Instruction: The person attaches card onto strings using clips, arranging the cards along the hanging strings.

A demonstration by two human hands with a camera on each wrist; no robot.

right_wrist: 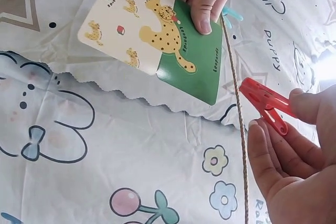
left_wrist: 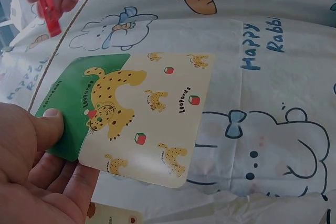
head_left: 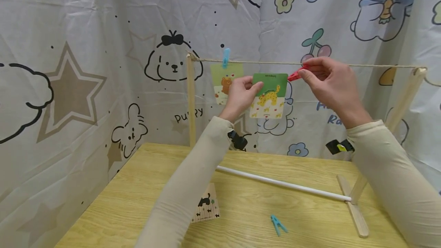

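My left hand point(head_left: 242, 95) pinches a leopard card point(head_left: 268, 100) by its green upper left edge, thumb in front and fingers behind. The card hangs just below a thin string point(head_left: 275, 62). To its right, my right hand point(head_left: 332, 81) holds a red clothespin point(right_wrist: 265, 103) between thumb and fingers, close beside the string. In the head view this clothespin point(head_left: 298, 74) points toward the card's upper right corner. A green bear card point(head_left: 218, 72) hangs from the string at the left, held by a blue clothespin point(head_left: 226, 57), partly behind my left hand.
Wooden posts point(head_left: 191, 102) carry the string, with a white rod point(head_left: 282, 182) low between them and a wooden foot point(head_left: 358, 219) at the right. On the wooden table point(head_left: 138, 190) lie a blue clothespin point(head_left: 278, 225) and a cat-patterned card point(head_left: 210, 208), partly under my left sleeve. A patterned curtain point(head_left: 113, 22) hangs behind.
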